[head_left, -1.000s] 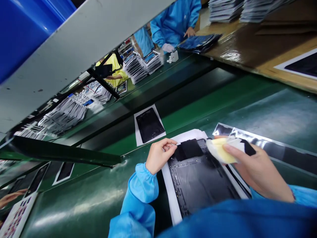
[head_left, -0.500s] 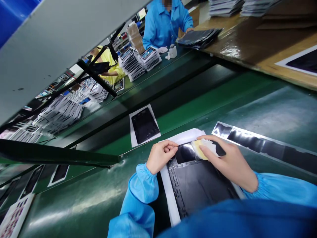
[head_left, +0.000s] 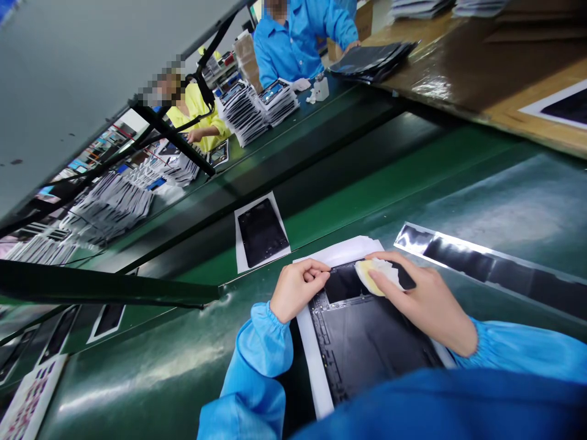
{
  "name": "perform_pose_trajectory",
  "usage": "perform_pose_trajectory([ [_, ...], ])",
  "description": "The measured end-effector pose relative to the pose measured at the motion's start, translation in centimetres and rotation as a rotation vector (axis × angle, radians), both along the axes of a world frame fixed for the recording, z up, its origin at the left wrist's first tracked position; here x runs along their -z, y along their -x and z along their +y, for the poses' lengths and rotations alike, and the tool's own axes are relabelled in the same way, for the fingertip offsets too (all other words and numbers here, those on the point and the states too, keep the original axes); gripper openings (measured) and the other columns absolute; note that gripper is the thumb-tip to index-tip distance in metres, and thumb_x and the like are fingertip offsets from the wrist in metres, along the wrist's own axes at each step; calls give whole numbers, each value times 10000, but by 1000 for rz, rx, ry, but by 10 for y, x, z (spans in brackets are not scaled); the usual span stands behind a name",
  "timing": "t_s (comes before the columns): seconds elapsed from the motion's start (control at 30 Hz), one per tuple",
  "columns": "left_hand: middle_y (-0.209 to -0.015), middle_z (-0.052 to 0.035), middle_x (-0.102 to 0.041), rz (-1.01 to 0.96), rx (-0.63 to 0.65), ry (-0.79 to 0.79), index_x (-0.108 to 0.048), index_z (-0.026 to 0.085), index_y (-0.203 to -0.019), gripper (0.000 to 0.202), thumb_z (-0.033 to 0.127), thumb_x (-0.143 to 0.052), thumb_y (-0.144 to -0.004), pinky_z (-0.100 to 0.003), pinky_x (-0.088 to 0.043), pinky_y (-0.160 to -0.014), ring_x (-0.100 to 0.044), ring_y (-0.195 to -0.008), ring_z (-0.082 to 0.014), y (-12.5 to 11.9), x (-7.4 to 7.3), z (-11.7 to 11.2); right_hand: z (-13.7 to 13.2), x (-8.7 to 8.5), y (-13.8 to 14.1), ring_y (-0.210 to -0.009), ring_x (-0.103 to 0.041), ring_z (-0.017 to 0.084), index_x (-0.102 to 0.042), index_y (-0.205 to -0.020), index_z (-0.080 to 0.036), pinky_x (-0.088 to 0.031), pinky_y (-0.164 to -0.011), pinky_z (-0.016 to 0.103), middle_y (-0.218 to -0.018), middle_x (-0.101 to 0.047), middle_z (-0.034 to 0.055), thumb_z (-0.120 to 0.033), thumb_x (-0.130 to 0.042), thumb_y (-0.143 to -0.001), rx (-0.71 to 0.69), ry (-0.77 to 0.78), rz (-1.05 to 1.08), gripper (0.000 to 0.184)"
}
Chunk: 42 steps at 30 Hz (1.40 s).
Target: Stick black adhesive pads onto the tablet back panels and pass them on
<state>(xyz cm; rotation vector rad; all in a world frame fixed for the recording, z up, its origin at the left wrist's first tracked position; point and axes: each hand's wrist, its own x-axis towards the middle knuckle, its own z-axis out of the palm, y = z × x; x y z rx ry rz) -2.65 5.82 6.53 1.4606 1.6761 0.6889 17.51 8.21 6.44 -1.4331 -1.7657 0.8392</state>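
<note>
From where I stand, over on the left, white stacks of thin, flat sheets [head_left: 110, 205] line the far side, with a co-worker in a yellow jacket [head_left: 204, 116] beyond them. Nearer in, a dark rectangular panel on white paper [head_left: 262, 232] lies by itself on the long, shiny green bench [head_left: 160, 379].

Next comes the wearer's left hand [head_left: 293, 290], in the same spot as a second ago: thumb and forefinger pinched together at the upper left corner of a glossy black rectangular piece [head_left: 340, 285]. Whether its edge is caught between them, I can't tell. That piece lies across the top end of a big, dark, flat panel with small fittings along its edge [head_left: 376, 339], which sits on a backing of white paper [head_left: 342, 250] right before the wearer.

The change is to the right of that. The soft yellow-and-white pad [head_left: 367, 280] was out past the panel's far corner; now it's down on the black piece, gripped by the right hand [head_left: 428, 299] between thumb and fingers. I'd judge that the pad has gone from being brought over to bearing on the piece.

Past that hand, a clear strip with black sections [head_left: 486, 267] lies untouched.
</note>
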Motion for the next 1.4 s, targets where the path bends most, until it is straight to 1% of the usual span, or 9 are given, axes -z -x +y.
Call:
perform_pose_trajectory([
  [0.17, -671, -7, -658, -11, 3, -3, -743, 136, -864, 185, 245, -641, -756, -192, -429, -553, -504, -548, -78, -1, 0, 0, 0, 0, 0, -180, -239, 39, -547, -788, -290, -316, -307, 231, -458, -554, -90, -371, -468, -600, 1, -6, -2, 220],
  [0.23, -668, -6, -658, -14, 3, -2, -742, 137, -858, 176, 237, -638, -757, -193, -426, -552, -502, -544, -77, -1, 0, 0, 0, -1, 0, -178, -241, 44, -547, -789, -289, -314, -307, 230, -419, -524, -100, -378, -468, -599, 1, -2, -5, 224],
  [0.43, -672, -6, -661, -19, -3, 4, -743, 142, -858, 171, 234, -644, -753, -190, -422, -550, -514, -547, -77, -1, 1, 0, 0, -1, 1, -178, -230, 58, -549, -789, -286, -286, -301, 216, -273, -313, -142, -370, -462, -605, 1, -6, -13, 221],
  [0.77, -680, -4, -665, 9, 13, -2, -747, 149, -877, 177, 231, -634, -768, -186, -428, -549, -521, -556, -79, 0, 4, -1, 0, -3, 2, -196, -198, 57, -553, -781, -270, -283, -312, 219, -279, -234, -150, -358, -459, -606, -7, -28, -26, 217],
  [1.0, -689, 25, -657, 84, 49, -10, -746, 178, -900, 165, 231, -636, -788, -182, -431, -585, -524, -570, -72, 0, 1, -1, 1, -2, 2, -191, -208, 63, -552, -782, -262, -304, -332, 227, -278, -239, -149, -348, -443, -615, -36, -77, -70, 218],
  [1.2, -727, 63, -665, 302, 113, -19, -729, 252, -967, 188, 255, -685, -785, -205, -436, -650, -553, -607, -85, 0, -7, -2, 1, 1, 2, -179, -218, 64, -547, -789, -262, -315, -325, 237, -287, -312, -139, -370, -433, -615, -37, -79, -70, 235],
  [1.33, -746, 68, -678, 340, 132, -12, -721, 266, -963, 167, 268, -677, -802, -205, -438, -655, -568, -623, -91, 1, -8, -2, 0, 0, 2, -181, -226, 59, -539, -781, -258, -308, -313, 229, -300, -359, -129, -379, -424, -615, -40, -85, -66, 235],
  [1.4, -744, 69, -679, 352, 130, -8, -719, 270, -963, 161, 270, -670, -810, -203, -439, -656, -572, -631, -94, 1, -6, -2, 0, 0, 2, -176, -228, 59, -538, -783, -263, -299, -304, 224, -291, -352, -132, -384, -425, -614, -41, -85, -68, 237],
])
